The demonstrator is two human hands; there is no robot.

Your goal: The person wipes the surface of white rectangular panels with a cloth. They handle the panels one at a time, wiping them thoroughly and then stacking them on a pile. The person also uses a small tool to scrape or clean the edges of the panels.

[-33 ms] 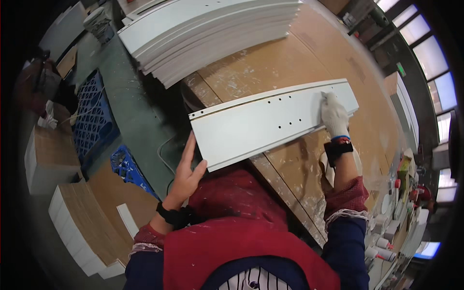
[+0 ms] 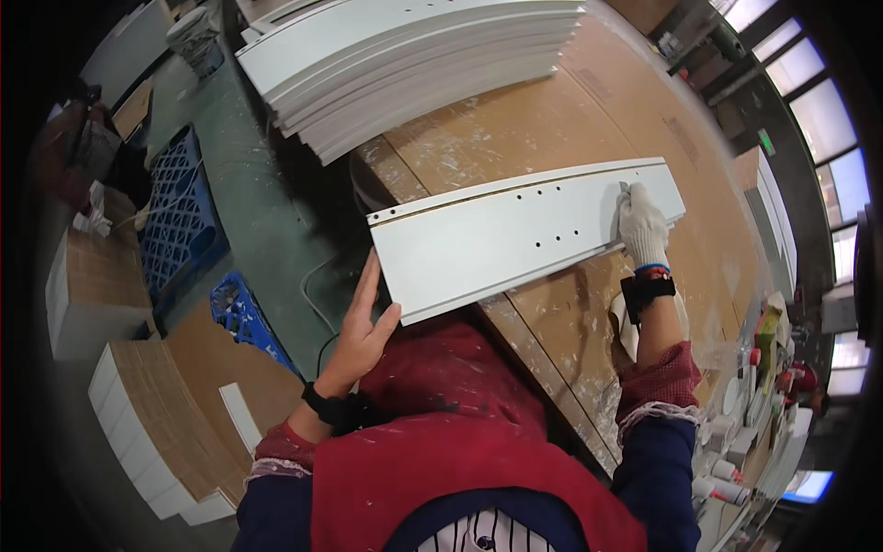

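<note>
Long white drilled panel runs left-to-right, bare left hand spread against one end, white-gloved right hand curled atop the other, pinch unclear!

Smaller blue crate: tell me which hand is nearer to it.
Left. The bare left hand is at the white board's left end, just right of the crate; the gloved right hand is farther off, near the board's right end.
</note>
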